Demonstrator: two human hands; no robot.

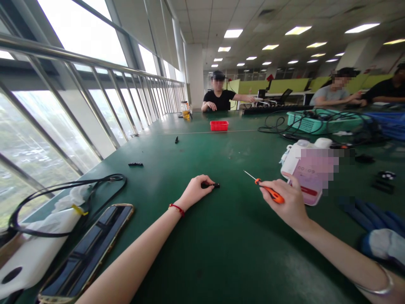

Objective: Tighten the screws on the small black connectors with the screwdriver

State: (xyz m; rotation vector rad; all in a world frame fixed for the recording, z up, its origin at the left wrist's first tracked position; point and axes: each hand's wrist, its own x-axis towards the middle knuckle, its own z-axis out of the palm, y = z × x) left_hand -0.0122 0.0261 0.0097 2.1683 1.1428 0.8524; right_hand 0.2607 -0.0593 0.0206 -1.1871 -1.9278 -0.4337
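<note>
My left hand (196,190) rests low over the green table (202,245), its fingers closed on a small black part (216,185) whose end sticks out past the fingertips. What kind of part it is I cannot make out. In my right hand (289,202) is a screwdriver (274,195) with an orange and black handle, its thin shaft slanting up and left, apart from the black part. Just beyond the right hand stands a phone (308,177) showing a timer, leaning against a white object (322,143).
Small black pieces (136,164) lie at left. A red tray (219,126) sits farther back. Left are a dark phone (88,253) and black cable (122,185); right, a teal basket (303,122) with cables and blue gloves (376,219). A person (218,97) sits opposite, others at right.
</note>
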